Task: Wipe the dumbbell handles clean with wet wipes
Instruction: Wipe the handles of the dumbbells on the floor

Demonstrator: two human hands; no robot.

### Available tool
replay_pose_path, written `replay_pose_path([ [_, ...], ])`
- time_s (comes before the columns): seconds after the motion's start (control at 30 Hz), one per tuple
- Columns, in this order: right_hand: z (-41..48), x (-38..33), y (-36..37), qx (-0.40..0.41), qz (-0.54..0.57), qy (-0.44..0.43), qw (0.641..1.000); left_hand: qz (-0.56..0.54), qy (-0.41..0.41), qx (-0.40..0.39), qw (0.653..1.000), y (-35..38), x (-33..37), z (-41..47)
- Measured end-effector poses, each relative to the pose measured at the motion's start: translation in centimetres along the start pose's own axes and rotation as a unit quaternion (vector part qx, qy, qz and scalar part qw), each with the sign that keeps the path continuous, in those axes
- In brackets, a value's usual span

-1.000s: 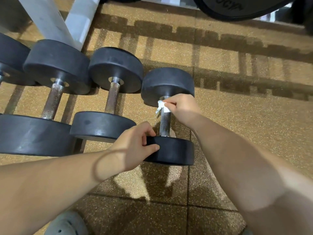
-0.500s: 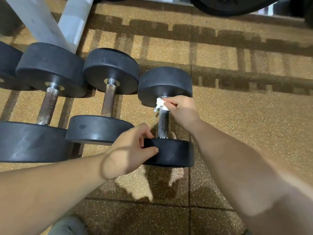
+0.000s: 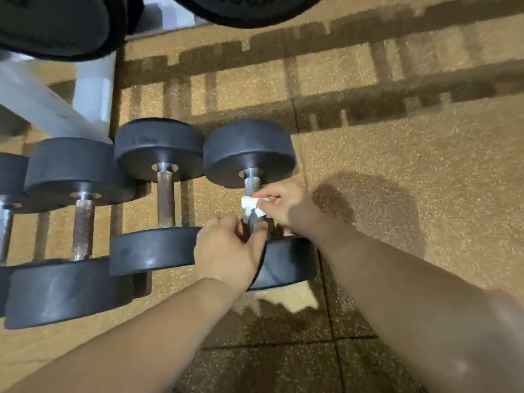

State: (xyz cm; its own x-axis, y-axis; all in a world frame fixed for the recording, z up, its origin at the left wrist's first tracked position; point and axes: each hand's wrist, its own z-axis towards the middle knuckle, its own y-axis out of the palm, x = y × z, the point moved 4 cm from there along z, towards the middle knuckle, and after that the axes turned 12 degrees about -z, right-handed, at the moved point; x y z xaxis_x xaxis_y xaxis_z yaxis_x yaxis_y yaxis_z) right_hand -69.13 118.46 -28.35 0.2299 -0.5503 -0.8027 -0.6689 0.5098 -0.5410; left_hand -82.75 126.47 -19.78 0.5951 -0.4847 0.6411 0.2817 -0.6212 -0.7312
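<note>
Dumbbell (image 3: pixel 249 148) lying on floor (image 3: pixel 397 194), rightmost in row, just beside next dumbbell (image 3: pixel 161 194). Its handle (image 3: pixel 251 184) is running away from the person, so both hands are reaching in from near end. Right hand (image 3: pixel 286 207) pinching crumpled wipe (image 3: pixel 251 206) btwn thumb + fingertips, pressing it vs. mid-handle; prob. mid-stroke. Left hand (image 3: pixel 226 251) curling fingers round handle's near end by near weight, prob. bracing so dumbbell isn't rolling under the rubbing. Handle beyond wipe showing bare, shiny. Next dumbbell's handle looking brown/rusty, judged not yet done. Handle underside hidden; can't tell if wiped.
</note>
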Motion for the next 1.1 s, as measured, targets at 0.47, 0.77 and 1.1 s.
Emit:
replay_pose_path([
  [0.47, 1.2, 0.4, -1.3, -0.059, -0.006, 0.004, 0.998, -0.050, 0.009, 0.015, 0.999, 0.7, -1.7, 0.3],
  [0.77, 2.7, 0.4, -0.9, -0.023, 0.144, 0.079, 0.986, -0.082, 0.019, 0.011, 0.996, 0.7, -2.2, 0.2],
  [1.1, 1.7, 2.2, 0.3, -0.117, 0.137, 0.079, 0.980, -0.096, 0.022, 0.025, 0.995, 0.8, -2.1, 0.2],
])
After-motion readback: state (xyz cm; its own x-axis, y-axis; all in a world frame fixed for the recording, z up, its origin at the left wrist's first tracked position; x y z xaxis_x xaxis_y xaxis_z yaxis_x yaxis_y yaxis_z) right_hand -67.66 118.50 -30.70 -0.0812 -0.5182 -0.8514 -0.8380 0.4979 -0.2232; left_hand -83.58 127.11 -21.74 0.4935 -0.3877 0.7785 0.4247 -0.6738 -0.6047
